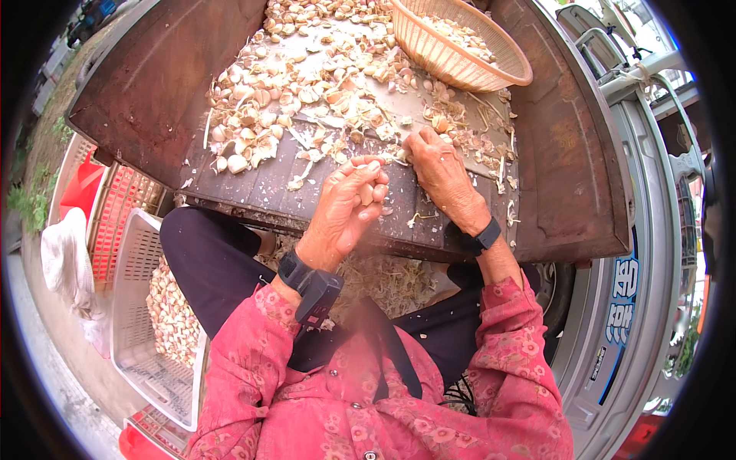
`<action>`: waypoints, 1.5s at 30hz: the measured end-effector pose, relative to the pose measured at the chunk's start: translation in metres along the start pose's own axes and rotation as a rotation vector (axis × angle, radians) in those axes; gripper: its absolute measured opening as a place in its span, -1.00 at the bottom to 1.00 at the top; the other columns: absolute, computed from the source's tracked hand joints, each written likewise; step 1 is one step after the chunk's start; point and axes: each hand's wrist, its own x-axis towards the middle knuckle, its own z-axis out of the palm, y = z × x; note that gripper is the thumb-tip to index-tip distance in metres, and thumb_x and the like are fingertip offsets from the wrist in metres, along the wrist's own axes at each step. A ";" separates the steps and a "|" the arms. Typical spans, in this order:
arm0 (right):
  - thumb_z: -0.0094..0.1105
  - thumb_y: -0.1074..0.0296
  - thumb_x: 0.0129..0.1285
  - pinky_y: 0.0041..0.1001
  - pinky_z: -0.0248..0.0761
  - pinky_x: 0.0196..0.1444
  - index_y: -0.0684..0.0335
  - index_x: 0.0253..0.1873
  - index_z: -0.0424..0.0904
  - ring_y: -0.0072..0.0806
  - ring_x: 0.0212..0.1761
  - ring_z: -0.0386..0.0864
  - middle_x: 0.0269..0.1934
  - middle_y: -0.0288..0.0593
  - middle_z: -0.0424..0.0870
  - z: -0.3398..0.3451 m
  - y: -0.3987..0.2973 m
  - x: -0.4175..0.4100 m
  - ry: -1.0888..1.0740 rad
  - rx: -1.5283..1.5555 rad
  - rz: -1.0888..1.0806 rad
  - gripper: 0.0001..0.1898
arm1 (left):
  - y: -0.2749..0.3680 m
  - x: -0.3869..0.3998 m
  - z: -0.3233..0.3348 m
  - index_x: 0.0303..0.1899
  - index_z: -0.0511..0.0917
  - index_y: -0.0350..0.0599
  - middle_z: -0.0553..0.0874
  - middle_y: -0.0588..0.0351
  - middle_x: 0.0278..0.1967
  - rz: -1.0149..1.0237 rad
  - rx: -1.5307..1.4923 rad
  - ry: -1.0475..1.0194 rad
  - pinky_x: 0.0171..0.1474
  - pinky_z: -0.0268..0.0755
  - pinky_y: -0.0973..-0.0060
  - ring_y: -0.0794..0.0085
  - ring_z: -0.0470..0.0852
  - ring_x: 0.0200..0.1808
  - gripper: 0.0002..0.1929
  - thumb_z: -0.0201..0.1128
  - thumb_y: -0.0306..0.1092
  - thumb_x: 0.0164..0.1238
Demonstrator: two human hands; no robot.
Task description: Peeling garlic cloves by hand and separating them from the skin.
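My left hand (352, 207) is raised over the near edge of the metal truck bed (253, 192), fingers curled around a pale garlic clove (367, 194). To its right, my right hand (440, 172) reaches down with thumb and fingertips together at small garlic scraps (398, 154); whether it grips one is hidden. Loose garlic cloves (247, 138) and papery skins lie spread beyond both hands, some on a flat sheet. A partly peeled brownish bulb or clove (439, 123) rests just past my right hand.
A woven basket (448, 57) holding garlic stands at the bed's far right. Rusty metal side walls (138, 86) rise on both sides. At lower left is a white plastic crate (129, 287) with cloves (172, 316); a white cloth (68, 259) hangs nearby. Husks cover the ground between my legs.
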 end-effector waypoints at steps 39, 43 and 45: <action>0.29 0.30 0.34 -0.09 0.38 0.24 0.12 0.08 0.71 -0.07 0.19 0.56 0.05 -0.10 0.72 -0.011 0.051 0.022 -0.019 -0.140 -0.017 -0.75 | -0.009 -0.005 0.007 0.11 0.60 -0.28 0.71 0.09 -0.16 0.027 0.205 0.032 -0.51 0.41 0.76 0.58 0.67 -0.27 -0.76 0.29 -0.38 0.58; 0.27 0.31 0.36 -0.06 0.38 0.24 0.20 -0.02 0.73 -0.05 0.15 0.57 -0.05 -0.03 0.72 -0.010 0.037 0.026 0.076 0.058 0.047 -0.81 | -0.010 -0.005 0.007 0.11 0.60 -0.28 0.71 0.09 -0.16 0.041 0.204 0.029 -0.50 0.41 0.75 0.58 0.67 -0.28 -0.77 0.28 -0.37 0.58; 0.26 0.32 0.36 -0.04 0.39 0.22 0.24 -0.04 0.73 -0.03 0.12 0.59 -0.08 0.00 0.72 -0.006 0.032 0.032 -0.017 0.023 0.098 -0.81 | -0.010 -0.004 0.007 0.10 0.59 -0.28 0.71 0.09 -0.17 0.042 0.194 0.014 -0.50 0.42 0.75 0.57 0.67 -0.28 -0.77 0.28 -0.37 0.58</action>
